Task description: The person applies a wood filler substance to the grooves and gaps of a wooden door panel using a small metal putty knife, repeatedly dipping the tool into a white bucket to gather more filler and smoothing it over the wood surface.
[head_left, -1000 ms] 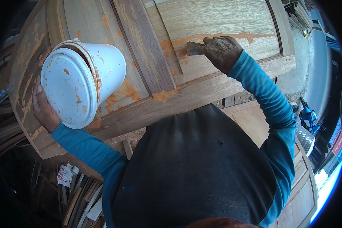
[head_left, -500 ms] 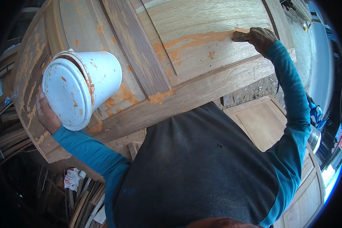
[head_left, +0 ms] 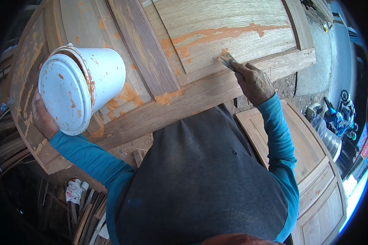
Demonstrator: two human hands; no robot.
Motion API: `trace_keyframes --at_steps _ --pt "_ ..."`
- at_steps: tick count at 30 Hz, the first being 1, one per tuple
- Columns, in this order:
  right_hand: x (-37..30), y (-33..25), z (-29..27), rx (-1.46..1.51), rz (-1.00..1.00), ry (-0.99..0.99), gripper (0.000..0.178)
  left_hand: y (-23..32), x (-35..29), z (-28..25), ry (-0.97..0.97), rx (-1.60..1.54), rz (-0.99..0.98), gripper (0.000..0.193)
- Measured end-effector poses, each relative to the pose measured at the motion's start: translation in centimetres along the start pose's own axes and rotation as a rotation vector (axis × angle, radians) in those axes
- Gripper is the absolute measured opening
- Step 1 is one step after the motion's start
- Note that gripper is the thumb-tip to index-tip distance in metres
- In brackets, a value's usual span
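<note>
Panelled wooden door point(head_left: 237, 12); orange paste point(head_left: 259, 30) atop

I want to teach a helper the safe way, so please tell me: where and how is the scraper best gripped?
Probably by the end inside the right hand, coming from the lower right. The scraper lies slanted, its flat, widened blade pointing upper left over the wooden panel, so the blade is better left free.
</note>
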State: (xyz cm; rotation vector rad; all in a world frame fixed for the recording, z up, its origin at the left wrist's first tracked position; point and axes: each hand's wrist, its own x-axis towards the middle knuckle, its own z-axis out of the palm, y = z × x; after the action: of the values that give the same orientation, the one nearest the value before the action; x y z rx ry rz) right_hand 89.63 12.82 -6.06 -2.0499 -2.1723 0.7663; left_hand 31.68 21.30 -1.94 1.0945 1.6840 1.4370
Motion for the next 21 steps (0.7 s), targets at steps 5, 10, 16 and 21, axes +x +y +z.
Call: trace_keyframes --at_steps 5,10,16,21 --pt "-0.6 -1.9 3.3 -0.122 0.013 0.016 0.034 -0.2 0.3 0.0 0.012 0.010 -0.006 0.040" --pt "-1.4 -1.5 4.4 -0.126 0.021 0.036 0.035 0.0 0.1 0.2 -0.014 0.022 0.029 0.042" --pt "-1.4 -2.0 2.7 -0.133 0.065 0.021 0.034 -0.2 0.1 0.4 0.047 0.042 0.022 0.043" --pt "-0.4 -2.6 3.2 -0.141 -0.040 0.022 0.035 -0.3 0.3 0.0 0.005 0.040 0.035 0.043"
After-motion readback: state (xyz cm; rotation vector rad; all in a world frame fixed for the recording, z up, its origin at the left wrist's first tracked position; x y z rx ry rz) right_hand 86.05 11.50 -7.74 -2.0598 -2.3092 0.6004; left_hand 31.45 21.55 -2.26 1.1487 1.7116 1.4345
